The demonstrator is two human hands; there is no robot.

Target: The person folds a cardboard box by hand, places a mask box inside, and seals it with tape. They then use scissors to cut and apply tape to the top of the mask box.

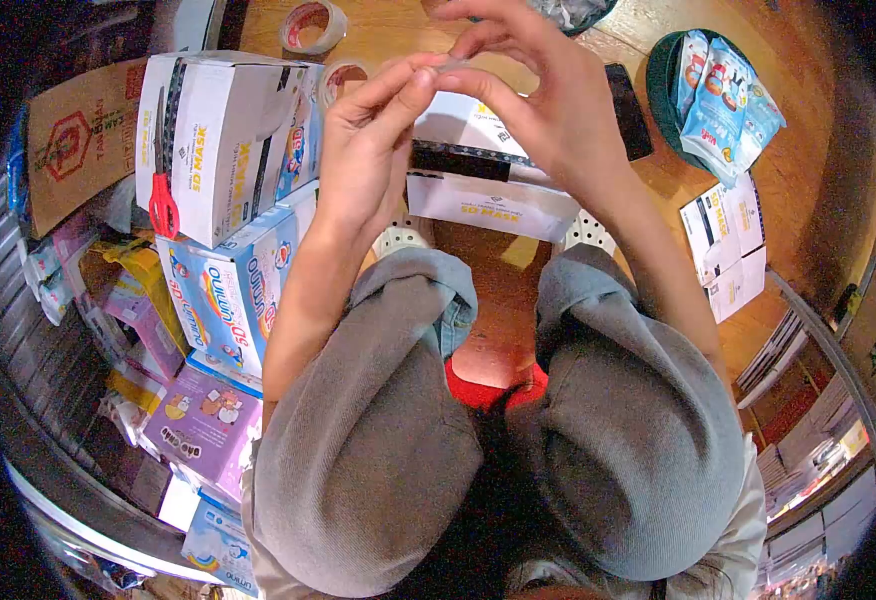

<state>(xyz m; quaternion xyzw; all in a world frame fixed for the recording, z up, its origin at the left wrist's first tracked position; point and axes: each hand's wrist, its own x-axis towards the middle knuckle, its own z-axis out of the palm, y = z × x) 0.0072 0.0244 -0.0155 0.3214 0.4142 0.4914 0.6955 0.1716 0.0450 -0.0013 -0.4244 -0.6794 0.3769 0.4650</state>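
Observation:
In front of my knees my left hand [368, 140] and my right hand [558, 105] meet at the fingertips. Thumb and forefinger of the left hand are pinched together. The right thumb and a bent finger close in at the same spot, its other fingers curled loosely above. A tiny pale bit shows between the fingertips, too small to name. Below the hands, between my feet, lies a white mask box [498, 205] with yellow "5D MASK" lettering and a black band; the hands partly hide it.
Red-handled scissors [163, 205] lie on a white mask box [223, 150], stacked on a blue carton [218, 290] at left. Tape rolls [315, 27] sit behind. At right are a dark phone [628, 112], a green basket [663, 90] with blue packets [728, 110], and a flattened box [726, 245].

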